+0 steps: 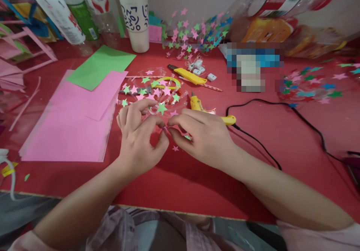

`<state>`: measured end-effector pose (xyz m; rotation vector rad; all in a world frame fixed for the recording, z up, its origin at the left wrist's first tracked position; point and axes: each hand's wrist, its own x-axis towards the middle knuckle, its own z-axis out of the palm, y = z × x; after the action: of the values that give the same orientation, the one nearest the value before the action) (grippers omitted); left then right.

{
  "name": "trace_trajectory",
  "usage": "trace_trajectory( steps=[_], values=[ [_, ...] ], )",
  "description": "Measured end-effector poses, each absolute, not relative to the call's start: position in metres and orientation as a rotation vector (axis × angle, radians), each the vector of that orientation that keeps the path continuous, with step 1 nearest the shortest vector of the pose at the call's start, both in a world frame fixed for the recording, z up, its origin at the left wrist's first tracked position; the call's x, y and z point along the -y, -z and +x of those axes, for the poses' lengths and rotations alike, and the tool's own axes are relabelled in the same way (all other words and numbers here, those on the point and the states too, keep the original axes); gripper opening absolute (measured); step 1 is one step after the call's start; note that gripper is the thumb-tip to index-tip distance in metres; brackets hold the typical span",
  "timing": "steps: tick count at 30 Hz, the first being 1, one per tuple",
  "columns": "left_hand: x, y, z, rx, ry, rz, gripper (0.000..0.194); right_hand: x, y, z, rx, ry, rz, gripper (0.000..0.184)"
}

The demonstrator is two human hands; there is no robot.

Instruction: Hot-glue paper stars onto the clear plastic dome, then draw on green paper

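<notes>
Above the red table, the thumbs and forefingers of my left hand (140,138) and my right hand (204,134) meet in a pinch on a small pink paper piece (165,128). Fingertips cover most of it, so its outline cannot be made out. Just beyond my hands lie green and pink paper stars on clear plastic strips, among them a green star (162,108). One pink star (175,148) rests on the table below the pinch. A yellow glue gun (196,103) lies behind my right hand, which hides part of it.
Pink paper sheets (67,131) and a green sheet (102,67) lie left. A yellow box cutter (189,76) is behind the stars. The black cord (306,125) runs right. Bottles and a white tumbler (137,22) stand at the back, beside strung stars (194,33).
</notes>
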<state>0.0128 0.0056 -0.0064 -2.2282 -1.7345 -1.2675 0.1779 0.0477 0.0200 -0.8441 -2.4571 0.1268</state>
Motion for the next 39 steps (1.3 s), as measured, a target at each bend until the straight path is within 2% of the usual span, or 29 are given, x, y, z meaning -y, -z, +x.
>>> trace_trajectory(
  steps=[18,29,39],
  values=[
    [-0.004,0.005,-0.002,1.472,1.085,-2.130,0.023,-0.042,-0.033,0.182,2.407,-0.063,-0.866,0.019],
    [-0.006,0.004,-0.004,1.498,1.295,-2.045,0.018,-0.041,-0.033,0.182,2.421,0.030,-0.796,0.020],
    [-0.011,0.000,-0.022,1.193,1.597,-1.996,0.013,-0.041,-0.038,0.185,2.406,0.035,-0.853,0.021]
  ],
)
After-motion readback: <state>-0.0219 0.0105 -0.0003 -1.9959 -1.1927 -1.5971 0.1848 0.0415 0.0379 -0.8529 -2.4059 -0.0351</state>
